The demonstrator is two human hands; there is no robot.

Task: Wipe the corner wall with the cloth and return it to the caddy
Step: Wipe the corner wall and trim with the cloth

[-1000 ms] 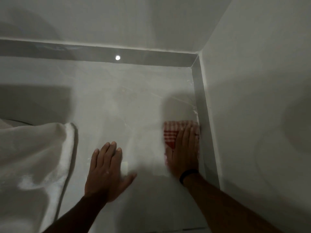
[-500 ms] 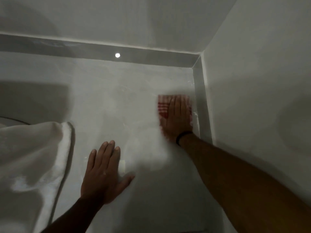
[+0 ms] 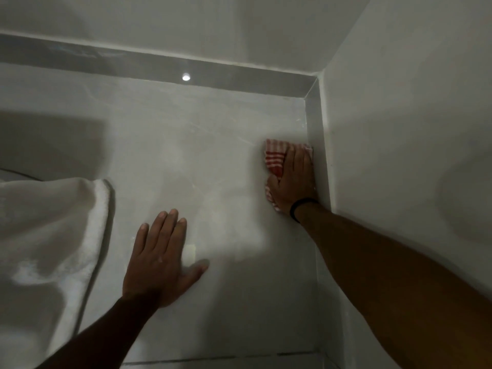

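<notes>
The right hand (image 3: 291, 179) has come back down a little from where it was half a second ago, after climbing up the wall from a lower spot a second back, so the strokes are running up and down along the corner; to my eye the wiping is still mid-course and nothing yet points toward putting the cloth away. The cloth (image 3: 275, 158), a thin red-and-white checked rag, is flattened under that palm with the fingers laid close together over it, its striped top edge and a frayed lower corner peeking out, and it sits hard against the grey trim strip (image 3: 316, 145) that runs down the corner. The left hand (image 3: 161, 262) has barely shifted: it rests flat on the wall (image 3: 213, 145), fingers together, thumb splayed out, holding nothing and seemingly bracing. The wall surface looks smooth and glossy, pale grey with faint veining and a hazy whitish smear across the middle. A dark band (image 3: 303, 209) circles the right wrist. At the left hangs a thick, soft white towel (image 3: 53, 235) in heavy folds. The caddy is nowhere in view.
</notes>
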